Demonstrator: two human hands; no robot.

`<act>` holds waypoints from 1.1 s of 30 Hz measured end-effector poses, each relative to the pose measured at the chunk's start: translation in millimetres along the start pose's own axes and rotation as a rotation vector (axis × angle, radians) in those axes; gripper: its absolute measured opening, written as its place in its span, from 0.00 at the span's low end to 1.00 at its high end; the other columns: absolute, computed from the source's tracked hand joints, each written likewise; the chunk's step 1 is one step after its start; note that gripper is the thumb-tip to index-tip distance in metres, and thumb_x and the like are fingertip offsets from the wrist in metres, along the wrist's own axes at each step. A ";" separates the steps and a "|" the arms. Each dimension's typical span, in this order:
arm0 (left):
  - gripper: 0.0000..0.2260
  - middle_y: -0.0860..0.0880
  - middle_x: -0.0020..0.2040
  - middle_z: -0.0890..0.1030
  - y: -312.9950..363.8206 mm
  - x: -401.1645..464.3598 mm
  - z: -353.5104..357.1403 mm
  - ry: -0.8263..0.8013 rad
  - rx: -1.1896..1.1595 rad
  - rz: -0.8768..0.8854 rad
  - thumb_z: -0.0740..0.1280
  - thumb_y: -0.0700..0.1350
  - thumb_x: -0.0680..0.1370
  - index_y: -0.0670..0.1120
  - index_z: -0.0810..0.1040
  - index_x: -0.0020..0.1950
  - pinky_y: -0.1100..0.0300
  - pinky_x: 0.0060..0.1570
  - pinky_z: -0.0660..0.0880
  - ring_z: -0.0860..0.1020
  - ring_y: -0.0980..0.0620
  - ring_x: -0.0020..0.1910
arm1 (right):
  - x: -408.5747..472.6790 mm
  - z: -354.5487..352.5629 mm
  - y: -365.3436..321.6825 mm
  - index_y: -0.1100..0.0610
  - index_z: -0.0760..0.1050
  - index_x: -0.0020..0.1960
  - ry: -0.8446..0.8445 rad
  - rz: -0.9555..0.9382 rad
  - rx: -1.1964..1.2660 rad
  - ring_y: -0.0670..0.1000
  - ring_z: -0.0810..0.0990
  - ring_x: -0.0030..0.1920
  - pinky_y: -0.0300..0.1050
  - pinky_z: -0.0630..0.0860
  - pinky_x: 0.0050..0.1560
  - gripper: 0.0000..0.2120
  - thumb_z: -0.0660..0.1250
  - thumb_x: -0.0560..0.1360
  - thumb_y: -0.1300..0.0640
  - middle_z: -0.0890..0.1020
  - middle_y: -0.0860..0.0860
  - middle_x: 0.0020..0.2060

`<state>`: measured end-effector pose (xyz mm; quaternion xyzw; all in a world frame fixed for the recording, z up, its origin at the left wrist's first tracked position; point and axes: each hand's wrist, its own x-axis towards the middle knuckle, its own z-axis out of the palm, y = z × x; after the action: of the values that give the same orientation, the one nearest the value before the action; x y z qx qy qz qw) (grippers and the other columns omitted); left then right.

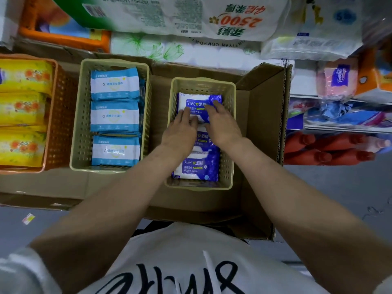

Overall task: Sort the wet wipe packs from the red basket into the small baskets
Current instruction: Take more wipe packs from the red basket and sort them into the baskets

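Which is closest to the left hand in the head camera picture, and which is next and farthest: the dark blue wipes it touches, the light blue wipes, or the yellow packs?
1. Dark blue alcohol wipes pack: under the left hand, in the right beige basket.
2. Light blue wipes: to its left, in the middle beige basket.
3. Yellow packs: far left, in the orange basket.

The middle blue wipe pack in the right beige basket is mostly covered by the left hand and the right hand, so its label shows only in part. The fingertips hide the near half of the far blue pack. The orange basket and its yellow packs are cut off at the left edge. The toilet-paper bundles run past the far edge, and small print on the light-blue packs is too blurred to read.
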<state>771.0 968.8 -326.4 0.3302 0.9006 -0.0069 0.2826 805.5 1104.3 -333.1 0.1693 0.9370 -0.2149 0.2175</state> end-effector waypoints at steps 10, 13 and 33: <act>0.36 0.41 0.80 0.42 3.2 6.9 8.6 -0.123 0.251 -0.001 0.65 0.46 0.79 0.42 0.47 0.80 0.51 0.76 0.49 0.46 0.43 0.79 | 11.2 -5.6 -3.6 0.56 0.60 0.78 -0.124 -0.037 -0.089 0.59 0.64 0.75 0.53 0.65 0.71 0.27 0.63 0.81 0.53 0.58 0.55 0.78; 0.36 0.40 0.80 0.47 5.8 -4.7 11.1 -0.075 0.265 0.017 0.65 0.46 0.78 0.42 0.48 0.80 0.49 0.76 0.47 0.50 0.43 0.79 | -4.2 -4.1 -4.5 0.56 0.59 0.77 -0.071 -0.056 -0.035 0.59 0.65 0.74 0.53 0.67 0.69 0.27 0.62 0.81 0.52 0.59 0.57 0.78; 0.38 0.38 0.80 0.49 13.7 -35.0 25.6 -0.170 0.357 0.024 0.66 0.50 0.78 0.43 0.47 0.80 0.50 0.77 0.46 0.54 0.42 0.78 | -37.8 20.3 -1.7 0.57 0.65 0.73 -0.202 -0.095 -0.216 0.58 0.67 0.72 0.53 0.71 0.67 0.24 0.66 0.79 0.54 0.64 0.55 0.75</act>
<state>813.9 953.7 -327.5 0.3842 0.8538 -0.1912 0.2947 843.6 1084.7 -330.9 0.0780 0.9350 -0.1386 0.3170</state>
